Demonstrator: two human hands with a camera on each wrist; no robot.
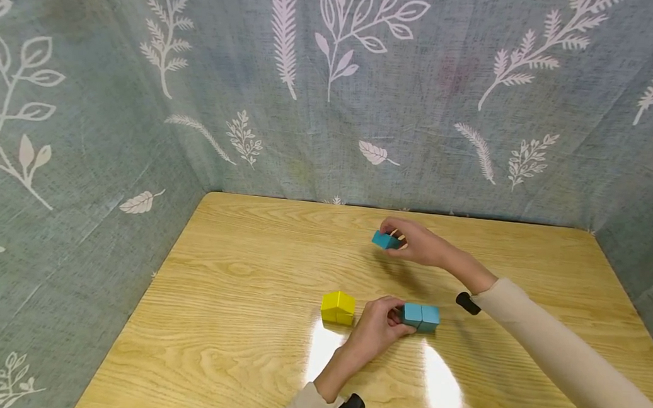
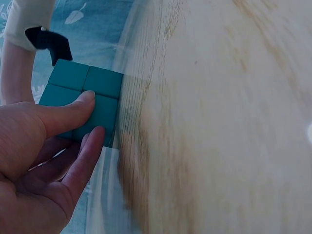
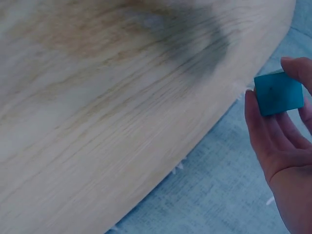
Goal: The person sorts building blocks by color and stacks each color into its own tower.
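My left hand (image 1: 377,329) pinches a group of blue blocks (image 1: 421,318) standing on the table. In the left wrist view several square faces of these blocks (image 2: 104,82) sit side by side and stacked, with the thumb lying across them and the fingers at their edge. Farther back, my right hand (image 1: 417,243) grips a single blue block (image 1: 384,239) between thumb and fingers, held above the tabletop. The right wrist view shows one square face of that block (image 3: 279,93).
Just left of my left hand stands a small group of yellow blocks (image 1: 337,308) with a peaked outline. The wooden table (image 1: 227,323) ends at a grey-blue leaf-patterned curtain (image 1: 308,133) behind and at both sides. Black straps show at both wrists.
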